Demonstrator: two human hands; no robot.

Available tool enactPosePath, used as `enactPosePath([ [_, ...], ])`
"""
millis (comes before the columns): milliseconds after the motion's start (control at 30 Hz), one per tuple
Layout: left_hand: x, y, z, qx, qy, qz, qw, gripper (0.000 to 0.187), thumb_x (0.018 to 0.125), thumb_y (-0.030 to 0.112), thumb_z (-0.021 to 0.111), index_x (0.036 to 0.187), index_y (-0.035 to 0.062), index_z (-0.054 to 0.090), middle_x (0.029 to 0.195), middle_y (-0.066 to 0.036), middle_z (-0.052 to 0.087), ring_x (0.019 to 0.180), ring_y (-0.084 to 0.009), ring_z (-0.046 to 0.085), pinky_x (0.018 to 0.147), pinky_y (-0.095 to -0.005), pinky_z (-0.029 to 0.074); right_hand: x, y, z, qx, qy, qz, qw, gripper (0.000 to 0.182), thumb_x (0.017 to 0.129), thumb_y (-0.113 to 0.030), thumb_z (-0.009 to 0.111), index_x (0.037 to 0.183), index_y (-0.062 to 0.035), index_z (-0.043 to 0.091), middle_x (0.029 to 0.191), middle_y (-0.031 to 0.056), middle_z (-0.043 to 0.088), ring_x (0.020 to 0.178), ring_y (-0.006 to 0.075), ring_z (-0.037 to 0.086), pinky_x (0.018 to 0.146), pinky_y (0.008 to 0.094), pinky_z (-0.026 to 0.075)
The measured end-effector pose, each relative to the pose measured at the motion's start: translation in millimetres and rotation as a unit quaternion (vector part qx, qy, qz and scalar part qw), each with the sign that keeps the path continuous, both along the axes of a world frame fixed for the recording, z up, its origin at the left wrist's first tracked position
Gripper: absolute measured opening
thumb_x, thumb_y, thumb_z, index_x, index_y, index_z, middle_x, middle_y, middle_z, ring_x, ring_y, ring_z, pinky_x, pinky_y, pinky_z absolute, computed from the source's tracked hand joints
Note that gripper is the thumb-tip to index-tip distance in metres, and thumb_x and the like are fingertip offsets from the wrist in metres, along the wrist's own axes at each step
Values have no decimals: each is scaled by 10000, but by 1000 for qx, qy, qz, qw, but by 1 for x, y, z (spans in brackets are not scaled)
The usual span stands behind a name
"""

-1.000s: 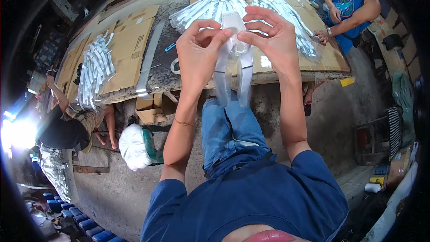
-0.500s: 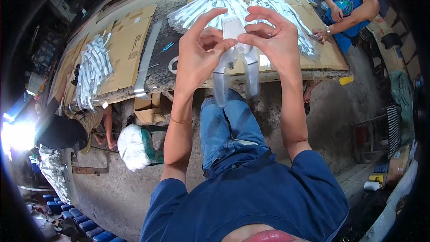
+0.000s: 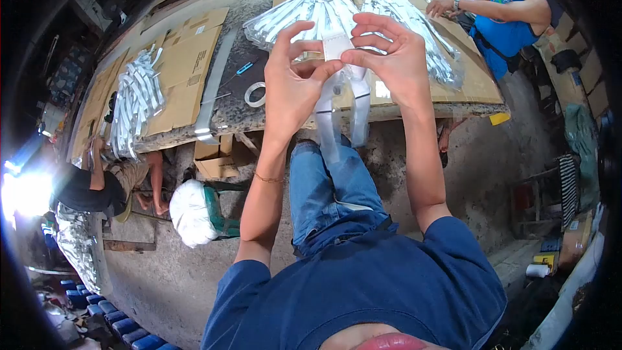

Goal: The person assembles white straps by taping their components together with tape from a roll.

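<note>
Between my two hands is a white strap with a stitched-looking broad end, and its two translucent tails hang down toward my knees. Dark marks cross the tails. My left hand pinches the strap between thumb and a finger on its left side. From the right, my right hand pinches it too, the thumbs nearly touching. The other fingers of both hands are raised and curved. Just beyond my hands, a fanned pile of similar white strips lies in clear plastic on the table.
Cardboard sheets cover parts of the worktable. A tape roll, a blue tool and another strip pile lie at left. A person in blue stands at the right; another person sits at left.
Both my hands and the strap have shifted slightly downward, and the tails have swung a little. The person at right has raised an arm away from the strips.
</note>
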State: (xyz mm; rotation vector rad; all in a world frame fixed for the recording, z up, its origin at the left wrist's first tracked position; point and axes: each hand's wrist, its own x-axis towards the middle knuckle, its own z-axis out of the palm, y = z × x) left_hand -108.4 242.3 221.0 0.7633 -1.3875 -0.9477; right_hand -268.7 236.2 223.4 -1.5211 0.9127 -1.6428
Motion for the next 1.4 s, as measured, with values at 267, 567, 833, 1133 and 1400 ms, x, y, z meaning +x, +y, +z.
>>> enactPosePath([
  [267,24,-6,-24,38,-122,-23,991,248,818,131,739,987,-22,643,865,-66,669,760,-119,629,689,-252,500,-4,-4,0,13,-30,-7,999,519,624,44,832,1101,40,627,932,88,656,829,127,668,677,229,550],
  [567,26,-9,-29,56,-100,-43,992,173,869,100,673,958,-48,693,823,-19,669,760,-52,567,680,-209,457,-7,-9,-13,44,-23,13,999,515,624,53,827,1099,42,629,930,89,658,820,128,665,687,231,547],
  [833,23,-15,-27,47,-149,-8,988,204,917,160,620,925,-33,687,772,18,624,729,-41,520,650,-200,417,-9,-12,-20,65,-11,34,997,518,623,85,812,1106,12,640,920,54,655,815,111,647,681,225,528],
  [1133,3,-11,-13,-89,-204,150,963,206,874,142,627,915,-52,682,671,-139,648,580,-129,571,581,-274,453,-7,-13,-20,71,-6,23,997,512,621,52,827,1098,12,645,901,58,666,821,121,659,703,232,526],
  [1400,19,-26,-11,-14,-213,9,977,252,847,158,681,982,-55,672,742,-100,679,680,-98,611,626,-259,480,-13,-21,-18,36,32,2,999,467,630,31,824,1065,25,653,920,89,672,837,143,664,714,247,549],
])
